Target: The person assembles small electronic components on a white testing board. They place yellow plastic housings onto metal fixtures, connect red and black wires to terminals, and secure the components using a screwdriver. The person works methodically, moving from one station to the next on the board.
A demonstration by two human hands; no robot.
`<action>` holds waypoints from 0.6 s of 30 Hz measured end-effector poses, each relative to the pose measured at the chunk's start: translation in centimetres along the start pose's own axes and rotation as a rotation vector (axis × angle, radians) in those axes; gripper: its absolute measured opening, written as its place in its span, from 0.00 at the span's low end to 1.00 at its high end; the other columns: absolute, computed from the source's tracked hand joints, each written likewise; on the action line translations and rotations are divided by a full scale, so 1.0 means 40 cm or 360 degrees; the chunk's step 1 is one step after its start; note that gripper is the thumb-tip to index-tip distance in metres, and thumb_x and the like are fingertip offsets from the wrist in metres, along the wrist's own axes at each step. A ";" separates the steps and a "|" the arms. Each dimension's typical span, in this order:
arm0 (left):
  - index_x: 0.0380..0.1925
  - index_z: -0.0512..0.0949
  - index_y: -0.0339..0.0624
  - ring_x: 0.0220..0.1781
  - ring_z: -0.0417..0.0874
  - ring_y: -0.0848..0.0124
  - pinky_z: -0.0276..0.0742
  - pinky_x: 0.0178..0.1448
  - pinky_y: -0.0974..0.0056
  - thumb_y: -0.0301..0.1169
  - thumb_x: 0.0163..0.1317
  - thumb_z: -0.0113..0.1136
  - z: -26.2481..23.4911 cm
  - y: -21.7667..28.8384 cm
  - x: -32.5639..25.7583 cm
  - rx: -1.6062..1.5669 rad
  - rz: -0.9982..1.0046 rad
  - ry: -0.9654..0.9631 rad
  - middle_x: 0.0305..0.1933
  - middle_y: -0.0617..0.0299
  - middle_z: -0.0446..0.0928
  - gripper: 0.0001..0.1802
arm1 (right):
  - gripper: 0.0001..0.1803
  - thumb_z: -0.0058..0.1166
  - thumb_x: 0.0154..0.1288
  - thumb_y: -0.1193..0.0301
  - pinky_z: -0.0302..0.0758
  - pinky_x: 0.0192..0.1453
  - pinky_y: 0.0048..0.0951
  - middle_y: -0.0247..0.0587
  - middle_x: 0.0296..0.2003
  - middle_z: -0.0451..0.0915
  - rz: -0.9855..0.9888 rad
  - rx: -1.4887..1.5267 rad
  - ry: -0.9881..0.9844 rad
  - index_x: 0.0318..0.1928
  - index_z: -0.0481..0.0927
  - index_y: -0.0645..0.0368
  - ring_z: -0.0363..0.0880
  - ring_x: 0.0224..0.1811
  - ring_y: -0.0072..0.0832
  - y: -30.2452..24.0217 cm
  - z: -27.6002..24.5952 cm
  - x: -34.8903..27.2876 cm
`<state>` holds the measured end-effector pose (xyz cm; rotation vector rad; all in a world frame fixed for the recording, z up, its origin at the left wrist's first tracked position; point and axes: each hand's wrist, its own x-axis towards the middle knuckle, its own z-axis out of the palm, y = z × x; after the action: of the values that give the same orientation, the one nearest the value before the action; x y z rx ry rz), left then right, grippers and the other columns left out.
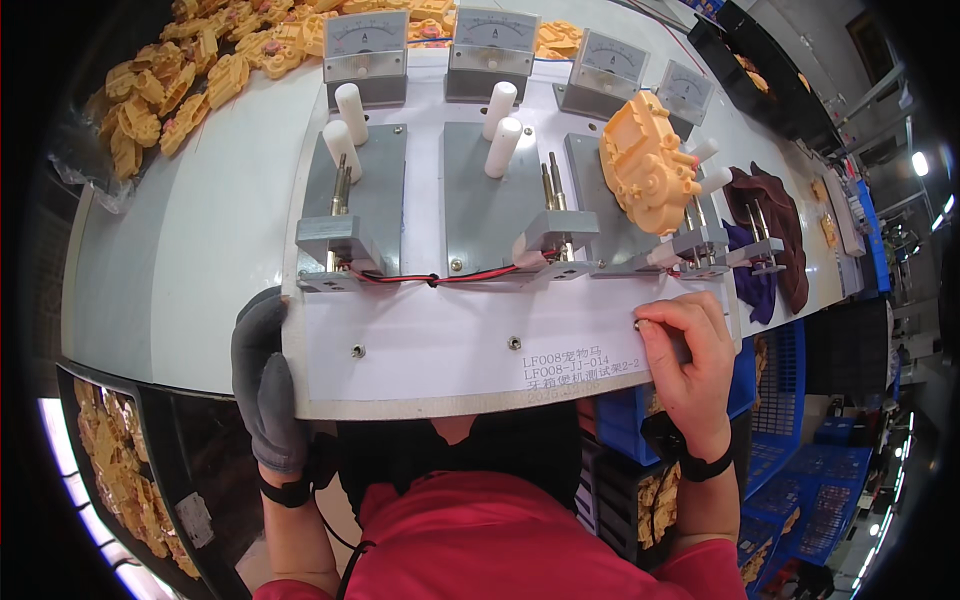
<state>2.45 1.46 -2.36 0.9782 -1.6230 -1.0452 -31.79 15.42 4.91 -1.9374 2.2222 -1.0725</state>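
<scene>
My left hand (268, 385), in a grey glove, is closed round the left edge of a white test board (440, 350). My bare right hand (690, 355) pinches a small metal toggle switch (640, 324) at the board's front right. Two more toggle switches, one at the left (358, 351) and one in the middle (515, 343), stand untouched. Beyond my right hand, a yellow plastic gearbox (648, 165) rests on the third grey station, against its white pegs and metal probes. The left grey plate (385, 190) and the middle grey plate (460, 215) hold no gearbox.
Several analog meters (492, 45) line the board's back edge. Yellow gearboxes (215, 75) are heaped at the far left of the table. Red and black wires (432, 281) cross between stations. Dark cloths (770, 235) lie at the right. Blue crates (800, 500) stand below, right.
</scene>
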 end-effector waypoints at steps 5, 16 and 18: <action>0.64 0.68 0.32 0.66 0.71 0.61 0.62 0.73 0.55 0.44 0.68 0.43 0.001 -0.006 -0.004 -0.0028 0.0007 0.0042 0.66 0.51 0.71 0.31 | 0.07 0.64 0.59 0.77 0.70 0.45 0.34 0.37 0.34 0.78 -0.0012 0.0004 0.0012 0.39 0.84 0.56 0.74 0.39 0.35 -0.001 0.001 0.000; 0.64 0.68 0.32 0.67 0.71 0.61 0.61 0.73 0.55 0.45 0.68 0.44 -0.002 -0.008 -0.002 -0.0030 0.0019 0.0019 0.66 0.50 0.71 0.32 | 0.06 0.64 0.60 0.77 0.70 0.44 0.33 0.36 0.34 0.78 -0.0014 -0.0009 0.0019 0.39 0.84 0.56 0.74 0.38 0.35 -0.003 0.001 0.000; 0.64 0.68 0.31 0.67 0.71 0.61 0.61 0.73 0.55 0.45 0.68 0.44 0.001 -0.007 -0.002 -0.0044 0.0022 0.0024 0.66 0.50 0.71 0.32 | 0.06 0.64 0.60 0.77 0.70 0.44 0.33 0.36 0.34 0.78 -0.0015 -0.0013 0.0016 0.39 0.84 0.56 0.74 0.38 0.35 -0.002 0.001 0.000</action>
<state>2.48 1.46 -2.67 0.9530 -1.5970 -1.0457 -31.71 15.42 4.91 -1.9517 2.2283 -1.0789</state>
